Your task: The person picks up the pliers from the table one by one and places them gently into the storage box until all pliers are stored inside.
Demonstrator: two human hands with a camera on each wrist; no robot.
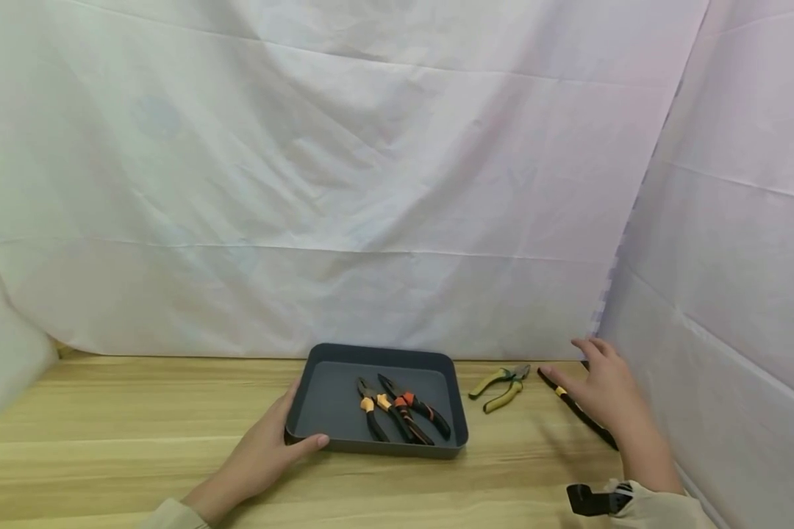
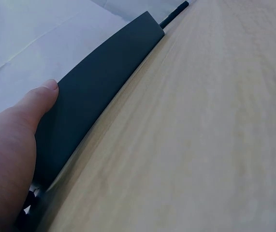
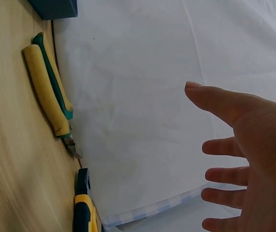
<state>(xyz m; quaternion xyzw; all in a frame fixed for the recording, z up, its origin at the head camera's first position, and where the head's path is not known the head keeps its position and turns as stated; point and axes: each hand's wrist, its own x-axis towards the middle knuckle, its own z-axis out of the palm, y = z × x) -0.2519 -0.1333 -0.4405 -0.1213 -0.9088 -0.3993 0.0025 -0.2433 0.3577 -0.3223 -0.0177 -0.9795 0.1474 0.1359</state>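
Overall layout, head view: a wooden table [image 1: 106,441] fills the lower part of the frame; a white cloth backdrop [image 1: 370,184] fills the upper part and the right side.
Tray, head view: a dark grey tray [image 1: 331,400] sits at lower centre of the frame, on the table.
Tray contents, head view: two pairs of black-and-orange pliers [image 1: 403,411] lie side by side in the right half of the tray.
Left hand, head view: the left hand [image 1: 271,448] grips the tray's lower left corner, thumb along the near wall, fingers round the left wall.
Right hand, head view: the right hand [image 1: 605,393] hovers at lower right, fingers spread and straight, holding nothing.
Loose tools, head view: yellow-and-green pliers [image 1: 499,386] lie just right of the tray; a black tool with a yellow band [image 1: 572,404] lies partly under the right hand. Contact between hand and tool cannot be determined.

Left wrist view: the thumb [image 2: 38,99] presses on the tray's outer wall at left of frame; the tabletop fills the right.

Right wrist view: the open palm is at right of frame, fingers [image 3: 225,174] apart, clear of everything. The yellow-and-green pliers lie at upper left, the black-and-yellow tool at the bottom edge.
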